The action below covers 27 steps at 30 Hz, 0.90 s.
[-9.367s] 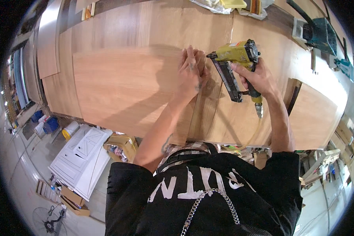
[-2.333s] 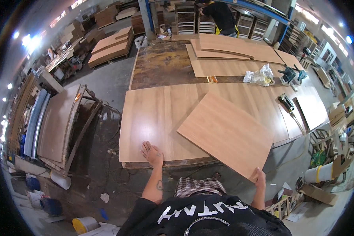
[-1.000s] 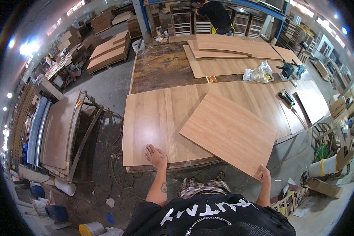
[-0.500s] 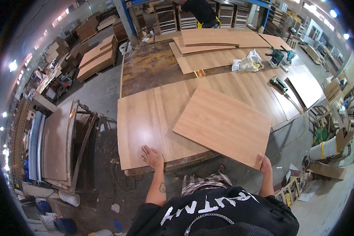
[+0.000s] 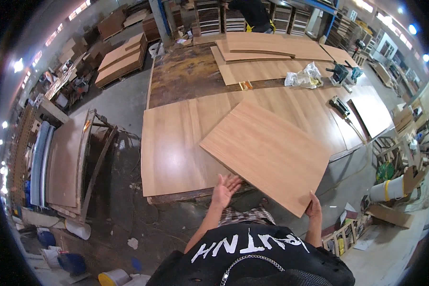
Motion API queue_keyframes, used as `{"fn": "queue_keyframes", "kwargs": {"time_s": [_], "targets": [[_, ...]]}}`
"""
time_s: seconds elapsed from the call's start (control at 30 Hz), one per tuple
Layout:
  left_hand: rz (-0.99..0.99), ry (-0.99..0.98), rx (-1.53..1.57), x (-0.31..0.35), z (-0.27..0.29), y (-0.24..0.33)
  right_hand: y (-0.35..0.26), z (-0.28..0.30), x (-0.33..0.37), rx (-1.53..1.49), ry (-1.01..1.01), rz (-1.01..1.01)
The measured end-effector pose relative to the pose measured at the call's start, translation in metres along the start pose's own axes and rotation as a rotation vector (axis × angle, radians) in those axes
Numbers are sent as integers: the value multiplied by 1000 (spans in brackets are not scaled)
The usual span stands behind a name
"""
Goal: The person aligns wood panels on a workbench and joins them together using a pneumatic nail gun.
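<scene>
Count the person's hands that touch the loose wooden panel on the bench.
1. The right hand grips the near right corner of the loose wooden panel. The left hand is open with spread fingers at the panel's near edge; whether it touches cannot be told.

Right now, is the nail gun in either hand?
No. The right hand grips the loose wood panel at its near corner, the left hand is open, and the nail gun lies on the workbench.

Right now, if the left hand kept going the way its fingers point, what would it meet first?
The left hand points up-right at the near edge of the loose wooden panel lying on the workbench. It would likely meet that panel edge first; whether it already touches is unclear.
</scene>
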<state>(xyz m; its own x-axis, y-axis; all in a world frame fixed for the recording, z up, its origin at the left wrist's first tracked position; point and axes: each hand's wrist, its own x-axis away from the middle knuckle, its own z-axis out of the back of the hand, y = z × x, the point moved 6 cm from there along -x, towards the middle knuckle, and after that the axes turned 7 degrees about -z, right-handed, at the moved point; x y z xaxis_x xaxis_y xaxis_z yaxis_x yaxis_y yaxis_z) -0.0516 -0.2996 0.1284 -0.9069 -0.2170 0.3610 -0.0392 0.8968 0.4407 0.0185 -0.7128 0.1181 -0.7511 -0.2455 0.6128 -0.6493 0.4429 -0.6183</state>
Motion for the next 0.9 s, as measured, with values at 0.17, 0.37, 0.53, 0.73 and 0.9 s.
{"fn": "queue_keyframes", "kwargs": {"time_s": [0.17, 0.37, 0.53, 0.73, 0.9], "targets": [[-48, 118, -5, 0, 2, -16, -8, -16, 1, 43, 16, 62], [-32, 199, -46, 0, 11, -3, -13, -69, 16, 31, 11, 72], [-141, 411, -113, -12, 56, 12, -27, -93, 21, 139, -89, 157], [-669, 745, -911, -9, 125, 118, -46, -143, 35, 179, -84, 124], [-1061, 968, -1627, 12, 100, 190, -67, -187, 53, 215, -41, 221]]}}
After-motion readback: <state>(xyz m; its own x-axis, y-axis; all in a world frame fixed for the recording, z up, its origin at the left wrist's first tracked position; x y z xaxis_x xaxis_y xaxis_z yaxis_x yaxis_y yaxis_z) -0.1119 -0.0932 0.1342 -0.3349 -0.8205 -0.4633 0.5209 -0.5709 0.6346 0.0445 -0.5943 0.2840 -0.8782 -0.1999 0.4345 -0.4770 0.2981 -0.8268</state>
